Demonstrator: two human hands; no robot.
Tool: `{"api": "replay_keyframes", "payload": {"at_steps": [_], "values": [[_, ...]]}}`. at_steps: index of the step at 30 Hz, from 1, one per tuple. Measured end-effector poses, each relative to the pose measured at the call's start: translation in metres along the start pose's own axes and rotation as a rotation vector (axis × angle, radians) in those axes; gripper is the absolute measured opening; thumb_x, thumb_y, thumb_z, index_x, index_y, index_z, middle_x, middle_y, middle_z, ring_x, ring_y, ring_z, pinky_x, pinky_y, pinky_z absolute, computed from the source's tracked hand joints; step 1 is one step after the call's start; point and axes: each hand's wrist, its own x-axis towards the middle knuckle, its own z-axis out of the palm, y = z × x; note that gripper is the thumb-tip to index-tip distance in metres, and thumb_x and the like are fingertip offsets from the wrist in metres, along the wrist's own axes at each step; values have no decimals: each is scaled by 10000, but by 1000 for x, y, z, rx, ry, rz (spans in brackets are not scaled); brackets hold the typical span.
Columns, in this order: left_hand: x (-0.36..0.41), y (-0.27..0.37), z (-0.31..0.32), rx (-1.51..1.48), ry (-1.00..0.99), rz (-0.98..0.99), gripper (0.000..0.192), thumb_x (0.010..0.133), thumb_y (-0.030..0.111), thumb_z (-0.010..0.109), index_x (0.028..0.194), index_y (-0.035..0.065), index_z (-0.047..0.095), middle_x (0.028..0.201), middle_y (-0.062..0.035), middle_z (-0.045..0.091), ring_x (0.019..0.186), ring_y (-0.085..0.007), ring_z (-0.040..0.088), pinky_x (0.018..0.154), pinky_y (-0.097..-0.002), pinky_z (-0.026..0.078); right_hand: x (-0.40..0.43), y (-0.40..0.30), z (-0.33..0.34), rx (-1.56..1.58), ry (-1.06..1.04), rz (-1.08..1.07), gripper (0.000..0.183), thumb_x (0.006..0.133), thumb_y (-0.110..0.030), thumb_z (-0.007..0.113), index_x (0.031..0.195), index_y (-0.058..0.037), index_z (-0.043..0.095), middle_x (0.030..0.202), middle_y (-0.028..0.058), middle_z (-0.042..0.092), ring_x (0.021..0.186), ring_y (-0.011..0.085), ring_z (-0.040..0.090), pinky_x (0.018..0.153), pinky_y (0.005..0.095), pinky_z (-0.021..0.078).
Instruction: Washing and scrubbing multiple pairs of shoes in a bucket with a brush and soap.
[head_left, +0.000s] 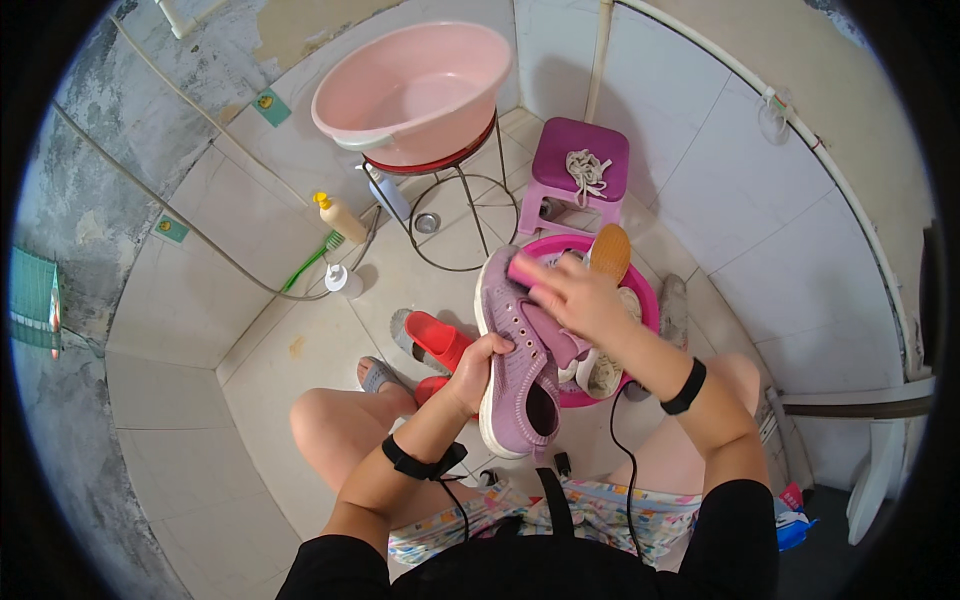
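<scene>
My left hand (478, 369) grips a mauve knit sneaker (516, 382) with a white sole, its thumb across the side by the eyelets. The sneaker is tilted, toe away from me, its laces out and its tongue folded towards the right. My right hand (592, 300), blurred, holds a small pink scrub brush (520, 271) against the toe. The fingers hide much of the brush. Below the right forearm sits a bright pink basin (649, 304) with several shoes in it, among them a white shoe (601, 375) and one with a tan sole (611, 253) turned up.
White laces (587, 171) lie on a purple stool (555, 142). A pale pink tub (409, 82) rests on a wire stand (471, 217). At left are pump bottles (343, 281), a green brush (311, 262) and a hose (187, 214). Red slippers (435, 341) lie near my foot.
</scene>
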Motion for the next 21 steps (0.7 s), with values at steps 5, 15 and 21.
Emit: {"api": "replay_keyframes", "payload": {"at_steps": [5, 15, 21], "values": [[-1, 1, 6, 44, 72, 100, 459, 834, 201, 520, 1220, -48, 517, 1095, -190, 654, 965, -308, 655, 914, -422, 518, 2, 18, -6, 759, -285, 78, 365, 968, -205, 555, 1322, -118, 579, 1135, 65, 672, 985, 122, 625, 884, 259, 477], [5, 8, 11, 223, 131, 268, 432, 963, 301, 559, 1244, -23, 510, 1152, -146, 634, 1009, -237, 645, 904, -375, 525, -3, 0, -5, 387, -225, 192, 797, 748, -303, 798, 1412, -49, 438, 1257, 184, 596, 1148, 244, 591, 988, 338, 439], [14, 6, -1, 429, 146, 314, 441, 975, 297, 557, 1307, 24, 459, 1144, -109, 625, 994, -199, 642, 840, -319, 538, 1, 23, 13, 577, -265, 254, 762, 687, -201, 806, 1343, 0, 474, 1188, 202, 619, 1090, 287, 618, 947, 350, 463]]}}
